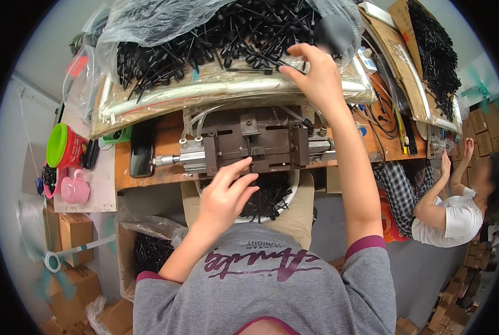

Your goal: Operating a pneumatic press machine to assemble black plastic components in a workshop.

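My right hand (319, 75) is raised at the front edge of the pile of thin black plastic sticks (205, 47). A black stick (291, 67) crosses between its thumb and forefinger, apparently held there; the contact is partly hidden. My left hand (221, 198) is in front of the dark metal fixture (274, 148), its fingers apart and pointing right. Its forefinger reaches the near end of a short black rod (250, 148) standing out along the middle of the fixture. Another loose stick (249, 70) lies at the pile's near edge.
A white-edged tray (232, 89) bears the pile. Below the fixture sits a round tub of black sticks (269, 195). A phone (142, 153), a pink mug (75, 187) and a green-rimmed bucket (65, 146) stand left. Another person (447, 218) sits at the right.
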Demonstrator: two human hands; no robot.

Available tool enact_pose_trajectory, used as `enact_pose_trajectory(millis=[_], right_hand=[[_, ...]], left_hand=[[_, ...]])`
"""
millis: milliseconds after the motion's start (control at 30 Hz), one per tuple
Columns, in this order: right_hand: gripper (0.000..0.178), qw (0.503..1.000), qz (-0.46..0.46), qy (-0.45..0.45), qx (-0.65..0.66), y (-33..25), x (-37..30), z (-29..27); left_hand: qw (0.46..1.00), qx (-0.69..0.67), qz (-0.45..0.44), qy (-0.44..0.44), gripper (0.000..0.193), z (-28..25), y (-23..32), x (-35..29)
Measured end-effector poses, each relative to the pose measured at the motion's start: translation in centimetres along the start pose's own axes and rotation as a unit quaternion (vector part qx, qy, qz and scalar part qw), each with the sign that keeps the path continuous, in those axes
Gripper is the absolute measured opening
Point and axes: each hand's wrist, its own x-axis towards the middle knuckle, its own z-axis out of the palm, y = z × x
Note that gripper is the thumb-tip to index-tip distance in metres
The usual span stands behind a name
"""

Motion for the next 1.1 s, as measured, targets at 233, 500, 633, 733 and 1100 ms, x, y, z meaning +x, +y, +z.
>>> enact_pose_trajectory(millis=[233, 500, 633, 733, 1100], right_hand=[[0.035, 0.995, 0.021, -0.085, -0.044, 0.2, 1.3, 3.1], [0.034, 0.987, 0.097, -0.032, 0.123, 0.8, -0.2, -0.4], [0.035, 0.893, 0.238, -0.053, 0.377, -0.3, -2.4, -3.7], [0.036, 0.86, 0.249, -0.062, 0.441, -3.7, -6.0, -3.0], [0.021, 0.776, 0.341, -0.158, 0.507, -8.6, -13.3, -1.1]], left_hand=[[0.994, 0.104, 0.032, -0.03, 0.026, 3.3, -2.0, -1.1], [0.991, 0.122, 0.032, -0.049, 0.027, 3.3, -2.4, -0.1], [0.99, 0.11, 0.011, -0.084, 0.032, 2.7, -2.0, 0.4], [0.999, 0.02, -0.022, 0.013, 0.04, 1.9, -0.6, 1.5], [0.994, -0.068, -0.021, 0.078, 0.031, 1.0, 0.1, 2.7]])
